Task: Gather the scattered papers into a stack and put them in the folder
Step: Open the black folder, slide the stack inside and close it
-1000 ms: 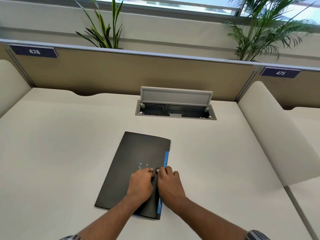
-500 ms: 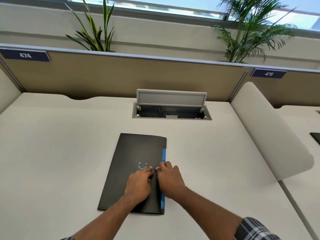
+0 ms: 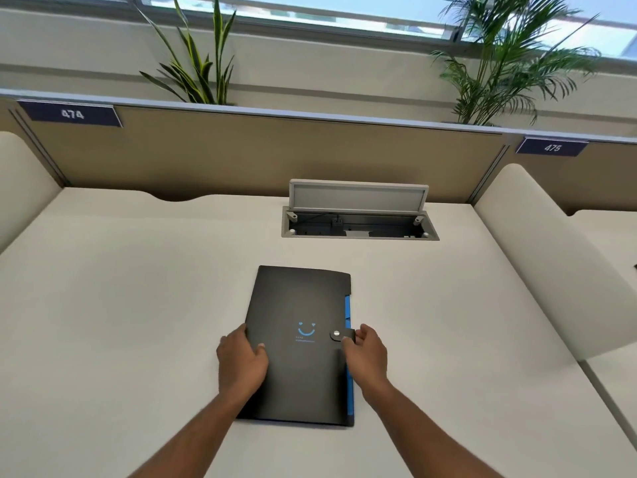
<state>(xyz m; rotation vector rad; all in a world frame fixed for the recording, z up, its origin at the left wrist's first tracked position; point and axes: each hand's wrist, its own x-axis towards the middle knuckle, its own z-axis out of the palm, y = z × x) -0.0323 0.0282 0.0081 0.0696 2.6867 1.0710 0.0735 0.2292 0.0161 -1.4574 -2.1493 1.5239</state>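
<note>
The black snap-strap folder [image 3: 303, 343] lay closed near the counter's [image 3: 120, 305] front edge, no loose papers in sight, so the task looked to be at its closing step. The left hand [image 3: 241, 360] held the folder's left edge, fingers loosely curled with the thumb on the cover, while the right hand [image 3: 365, 353] pinched the strap [image 3: 343, 335] at the right edge; next, likely only letting go.

"474" on the left partition plate [image 3: 70, 114], "475" on the right plate [image 3: 552, 147]; small print on the folder [image 3: 303, 339] unreadable
</note>
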